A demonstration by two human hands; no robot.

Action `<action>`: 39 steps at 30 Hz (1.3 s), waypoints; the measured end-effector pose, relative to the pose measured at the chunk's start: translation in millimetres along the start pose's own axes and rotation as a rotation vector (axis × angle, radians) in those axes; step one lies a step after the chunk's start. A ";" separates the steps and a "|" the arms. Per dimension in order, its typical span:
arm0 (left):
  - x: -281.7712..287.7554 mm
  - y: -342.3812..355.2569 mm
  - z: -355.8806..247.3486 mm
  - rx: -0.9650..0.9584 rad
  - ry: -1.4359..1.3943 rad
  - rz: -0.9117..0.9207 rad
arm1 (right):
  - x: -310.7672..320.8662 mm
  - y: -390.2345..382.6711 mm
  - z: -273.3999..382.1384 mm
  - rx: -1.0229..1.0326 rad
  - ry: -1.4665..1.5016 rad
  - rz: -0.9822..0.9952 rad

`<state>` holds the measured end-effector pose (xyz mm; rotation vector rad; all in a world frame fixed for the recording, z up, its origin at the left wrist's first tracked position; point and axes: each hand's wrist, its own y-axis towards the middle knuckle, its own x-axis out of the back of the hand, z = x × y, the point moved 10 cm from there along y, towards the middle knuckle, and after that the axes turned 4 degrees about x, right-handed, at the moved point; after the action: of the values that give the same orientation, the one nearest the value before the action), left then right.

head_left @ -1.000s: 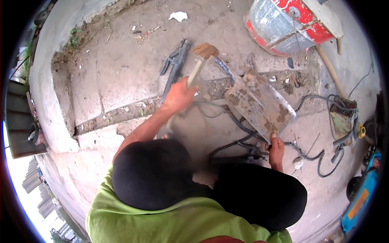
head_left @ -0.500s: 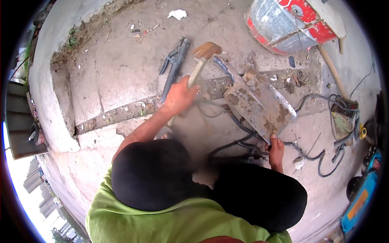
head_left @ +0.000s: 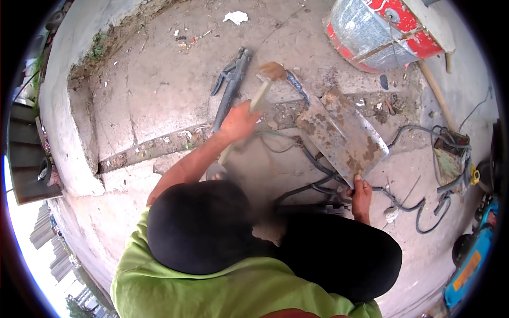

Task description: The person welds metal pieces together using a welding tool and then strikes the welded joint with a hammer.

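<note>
A hammer with a pale wooden handle and a rusty brown head sits just above the middle of the frame, handle slanting down-left, head uppermost and blurred. To its right, a flat rectangular metal plate, grey and blotched with rust and dirt, lies tilted right of centre, its long edges running from upper left to lower right, its lower corner raised off the concrete

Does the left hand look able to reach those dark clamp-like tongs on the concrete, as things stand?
Probably yes. The tongs lie in the open just beyond the left hand, nothing between them. But that hand is gripping a hammer, so it would have to let go first.
</note>
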<state>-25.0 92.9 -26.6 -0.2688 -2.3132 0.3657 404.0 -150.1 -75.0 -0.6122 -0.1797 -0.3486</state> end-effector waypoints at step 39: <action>-44.1 -64.0 84.0 0.449 -0.341 0.381 | -110.9 -1.3 126.8 0.886 -1.156 0.289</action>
<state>-60.7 4.6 -90.1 -0.4479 -2.4182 1.1811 292.9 -46.9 -1.7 0.1192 -1.2635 0.4104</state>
